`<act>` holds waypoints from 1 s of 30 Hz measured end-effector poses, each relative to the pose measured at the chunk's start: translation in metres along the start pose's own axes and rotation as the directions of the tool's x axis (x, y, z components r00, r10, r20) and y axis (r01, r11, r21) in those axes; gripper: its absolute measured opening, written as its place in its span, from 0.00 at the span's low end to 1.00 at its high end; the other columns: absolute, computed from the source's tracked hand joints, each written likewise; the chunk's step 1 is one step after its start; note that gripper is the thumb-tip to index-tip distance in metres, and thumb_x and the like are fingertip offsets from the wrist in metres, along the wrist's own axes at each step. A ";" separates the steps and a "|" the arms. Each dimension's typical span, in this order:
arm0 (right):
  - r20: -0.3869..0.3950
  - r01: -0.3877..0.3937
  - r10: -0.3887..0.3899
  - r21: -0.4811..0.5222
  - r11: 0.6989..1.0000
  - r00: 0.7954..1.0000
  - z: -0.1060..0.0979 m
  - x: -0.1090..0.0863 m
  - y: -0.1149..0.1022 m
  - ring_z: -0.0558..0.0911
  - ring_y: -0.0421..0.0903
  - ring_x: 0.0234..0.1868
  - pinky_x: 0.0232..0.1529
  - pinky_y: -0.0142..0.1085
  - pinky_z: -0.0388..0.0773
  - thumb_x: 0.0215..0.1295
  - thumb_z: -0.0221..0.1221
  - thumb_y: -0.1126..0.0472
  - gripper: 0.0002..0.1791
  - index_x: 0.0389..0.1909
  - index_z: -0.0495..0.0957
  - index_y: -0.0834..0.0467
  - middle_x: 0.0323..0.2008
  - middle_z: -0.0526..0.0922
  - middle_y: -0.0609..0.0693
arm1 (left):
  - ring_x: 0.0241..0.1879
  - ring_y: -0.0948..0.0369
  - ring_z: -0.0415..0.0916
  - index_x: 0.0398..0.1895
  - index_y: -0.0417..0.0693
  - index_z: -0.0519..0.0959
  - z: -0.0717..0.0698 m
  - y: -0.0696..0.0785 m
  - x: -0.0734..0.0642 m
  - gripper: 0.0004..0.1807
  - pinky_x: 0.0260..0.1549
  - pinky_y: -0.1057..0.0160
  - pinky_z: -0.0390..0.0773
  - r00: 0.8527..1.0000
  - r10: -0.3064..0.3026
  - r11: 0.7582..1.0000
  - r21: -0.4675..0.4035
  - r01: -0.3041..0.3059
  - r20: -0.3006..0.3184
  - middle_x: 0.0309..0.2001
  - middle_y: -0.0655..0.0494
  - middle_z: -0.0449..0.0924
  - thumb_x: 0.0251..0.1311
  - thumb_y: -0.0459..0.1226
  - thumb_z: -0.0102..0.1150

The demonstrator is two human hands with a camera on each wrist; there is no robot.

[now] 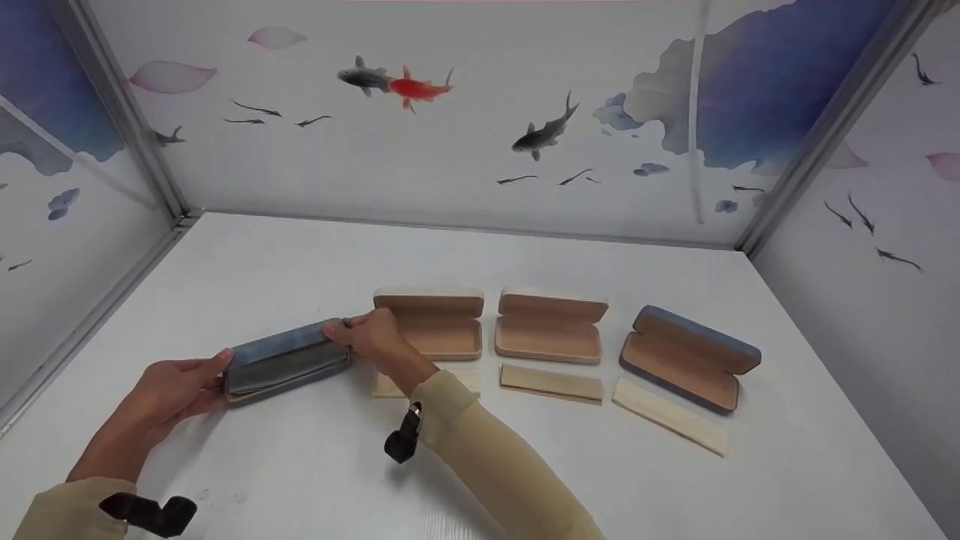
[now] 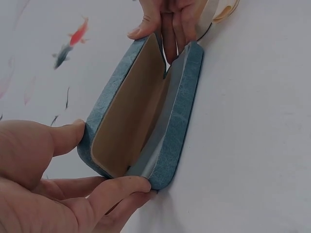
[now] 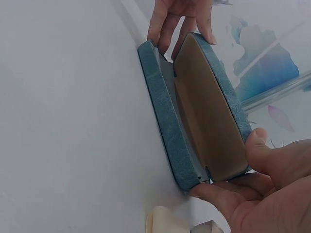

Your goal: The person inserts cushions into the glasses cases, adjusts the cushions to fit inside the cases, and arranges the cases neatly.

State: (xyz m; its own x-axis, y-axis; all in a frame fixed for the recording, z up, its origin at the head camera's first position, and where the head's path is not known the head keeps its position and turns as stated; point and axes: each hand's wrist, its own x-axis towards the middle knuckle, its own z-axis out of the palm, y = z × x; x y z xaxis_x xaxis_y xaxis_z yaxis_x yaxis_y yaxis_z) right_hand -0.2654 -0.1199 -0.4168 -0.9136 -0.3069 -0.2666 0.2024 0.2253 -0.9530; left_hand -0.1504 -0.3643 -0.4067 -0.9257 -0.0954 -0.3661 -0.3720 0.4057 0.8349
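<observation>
A blue glasses case point(image 1: 277, 343) with a tan lining is held at its two ends, its lid partly raised. Inside its lower half lies a folded grey cloth point(image 1: 289, 367). The left hand point(image 1: 169, 390) grips the left end, thumb on the lid's edge and fingers at the lower half, as the left wrist view shows. At the other end the right hand point(image 1: 375, 337) holds the case likewise, its thumb point(image 3: 256, 145) against the lid and fingers under the base. Close beside the right hand stands a pale open case point(image 1: 442, 337), partly covered by that hand.
Farther right stand another pale open case point(image 1: 549, 341) and a blue open one point(image 1: 679, 371). Folded cloths lie before them: a cream one point(image 1: 386, 385) partly behind the right forearm, a tan one point(image 1: 551, 384) and a cream one point(image 1: 667, 420). Printed panels point(image 1: 450, 165) enclose the white table point(image 1: 465, 259).
</observation>
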 end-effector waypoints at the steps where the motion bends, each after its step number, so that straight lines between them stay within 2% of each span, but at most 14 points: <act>1: 0.001 0.009 -0.009 -0.008 1.000 1.000 0.000 0.000 0.001 0.74 0.39 0.33 0.40 0.32 0.78 0.61 0.70 0.56 0.18 0.46 0.85 0.65 0.33 0.82 0.48 | 0.62 0.52 0.78 0.73 0.18 0.47 0.000 0.000 0.000 0.47 0.49 0.69 0.84 1.000 0.000 1.000 0.003 0.000 0.001 0.70 0.22 0.59 0.76 0.56 0.42; 3: -0.001 0.035 -0.035 -0.041 0.999 0.999 -0.001 -0.001 0.002 0.65 0.39 0.27 0.31 0.31 0.68 0.63 0.69 0.56 0.15 0.41 0.87 0.64 0.25 0.73 0.44 | 0.60 0.53 0.80 0.72 0.18 0.47 0.001 0.001 0.001 0.46 0.49 0.69 0.84 1.000 0.000 1.000 0.005 0.000 0.002 0.70 0.22 0.59 0.76 0.55 0.42; 5: -0.005 0.056 -0.056 -0.066 0.996 0.998 -0.001 -0.002 0.003 0.63 0.40 0.27 0.28 0.32 0.62 0.63 0.68 0.56 0.13 0.39 0.88 0.64 0.25 0.70 0.43 | 0.59 0.53 0.81 0.72 0.17 0.47 0.000 0.003 0.001 0.46 0.48 0.68 0.84 1.000 0.000 1.000 0.008 0.000 0.003 0.70 0.21 0.59 0.76 0.53 0.43; 10: -0.048 0.052 -0.057 -0.105 0.993 0.997 0.001 -0.007 0.005 0.70 0.41 0.36 0.29 0.33 0.62 0.63 0.69 0.56 0.11 0.36 0.88 0.62 0.31 0.74 0.44 | 0.63 0.47 0.76 0.72 0.18 0.48 0.003 0.004 0.001 0.44 0.49 0.66 0.84 1.000 -0.015 1.000 0.012 0.015 0.003 0.69 0.22 0.60 0.76 0.52 0.43; 12: -0.048 0.056 -0.062 -0.109 0.992 0.997 0.002 -0.007 0.006 0.70 0.42 0.34 0.29 0.34 0.62 0.64 0.68 0.56 0.12 0.35 0.88 0.63 0.27 0.71 0.46 | 0.65 0.44 0.72 0.72 0.18 0.48 0.004 0.004 0.001 0.43 0.49 0.66 0.85 1.000 -0.017 1.000 0.018 0.017 -0.003 0.69 0.23 0.61 0.77 0.51 0.42; 14: -0.049 0.072 -0.078 -0.111 0.991 0.996 0.004 -0.008 0.008 0.72 0.40 0.36 0.31 0.33 0.65 0.64 0.68 0.56 0.12 0.39 0.88 0.62 0.30 0.79 0.45 | 0.64 0.44 0.73 0.72 0.18 0.48 0.004 0.003 0.001 0.44 0.48 0.66 0.85 1.000 -0.016 0.999 0.028 0.016 -0.013 0.69 0.23 0.62 0.77 0.52 0.43; 17: -0.045 0.092 -0.098 -0.117 0.989 0.994 0.007 -0.008 0.011 0.78 0.38 0.46 0.39 0.32 0.74 0.65 0.67 0.56 0.15 0.47 0.87 0.61 0.45 0.88 0.48 | 0.59 0.51 0.81 0.72 0.17 0.48 0.003 0.002 0.001 0.44 0.47 0.67 0.85 1.000 -0.019 0.999 0.037 0.020 -0.020 0.68 0.23 0.64 0.76 0.51 0.45; 19: -0.045 0.099 -0.104 -0.115 0.988 0.994 0.008 -0.008 0.013 0.78 0.37 0.56 0.46 0.31 0.76 0.64 0.67 0.57 0.18 0.53 0.85 0.60 0.57 0.84 0.50 | 0.52 0.59 0.85 0.72 0.17 0.48 0.003 0.001 0.001 0.45 0.46 0.67 0.85 0.999 -0.029 0.998 0.051 0.031 -0.024 0.66 0.23 0.66 0.75 0.50 0.48; 20: -0.041 0.105 -0.110 -0.116 0.988 0.993 0.008 -0.008 0.014 0.78 0.38 0.57 0.46 0.30 0.76 0.64 0.67 0.58 0.19 0.53 0.84 0.61 0.59 0.83 0.52 | 0.49 0.63 0.85 0.72 0.17 0.48 0.003 0.001 0.001 0.45 0.46 0.67 0.85 0.999 -0.033 0.998 0.054 0.035 -0.027 0.66 0.24 0.68 0.75 0.50 0.49; 22: -0.034 0.123 -0.127 -0.114 0.986 0.991 0.008 -0.007 0.016 0.78 0.36 0.56 0.42 0.29 0.75 0.64 0.67 0.59 0.19 0.54 0.83 0.62 0.60 0.82 0.53 | 0.46 0.69 0.83 0.72 0.17 0.48 0.003 0.000 0.001 0.45 0.45 0.67 0.85 0.999 -0.038 0.997 0.065 0.040 -0.031 0.64 0.24 0.69 0.74 0.49 0.50; 25: -0.028 0.154 -0.158 -0.102 0.983 0.987 0.008 -0.008 0.019 0.76 0.35 0.42 0.30 0.28 0.68 0.64 0.67 0.61 0.17 0.52 0.84 0.62 0.57 0.84 0.53 | 0.44 0.70 0.83 0.72 0.17 0.48 0.004 -0.001 0.002 0.45 0.44 0.68 0.85 0.998 -0.041 0.997 0.065 0.043 -0.042 0.63 0.24 0.70 0.73 0.49 0.52; 27: -0.030 0.173 -0.177 -0.092 0.981 0.984 0.007 -0.009 0.021 0.71 0.36 0.32 0.25 0.30 0.61 0.65 0.66 0.61 0.15 0.50 0.85 0.62 0.54 0.86 0.52 | 0.43 0.71 0.82 0.72 0.17 0.49 0.005 -0.002 0.003 0.46 0.43 0.69 0.85 0.998 -0.037 0.998 0.054 0.040 -0.050 0.63 0.25 0.72 0.72 0.49 0.54; 28: -0.034 0.177 -0.180 -0.090 0.980 0.983 0.007 -0.009 0.022 0.71 0.36 0.32 0.25 0.30 0.61 0.65 0.66 0.61 0.15 0.51 0.85 0.62 0.55 0.85 0.52 | 0.43 0.70 0.83 0.72 0.18 0.50 0.006 -0.003 0.003 0.46 0.43 0.69 0.85 0.998 -0.035 0.998 0.054 0.038 -0.056 0.63 0.25 0.72 0.72 0.49 0.55; 30: -0.030 0.192 -0.194 -0.073 0.979 0.980 0.006 -0.010 0.025 0.77 0.34 0.38 0.28 0.27 0.67 0.65 0.66 0.61 0.16 0.53 0.84 0.63 0.56 0.85 0.53 | 0.46 0.64 0.86 0.72 0.18 0.50 0.008 -0.004 0.004 0.47 0.46 0.66 0.85 0.997 -0.028 0.997 0.063 0.032 -0.071 0.63 0.26 0.73 0.71 0.51 0.56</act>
State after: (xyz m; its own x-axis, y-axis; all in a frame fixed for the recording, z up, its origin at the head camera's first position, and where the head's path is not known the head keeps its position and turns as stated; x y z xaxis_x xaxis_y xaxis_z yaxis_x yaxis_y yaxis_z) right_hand -0.2489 -0.1166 -0.4384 -0.9458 -0.3167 -0.0720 -0.0026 0.2290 -0.9734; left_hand -0.1521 -0.3593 -0.4147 -0.9174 -0.1710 -0.3593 -0.3968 0.4588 0.7950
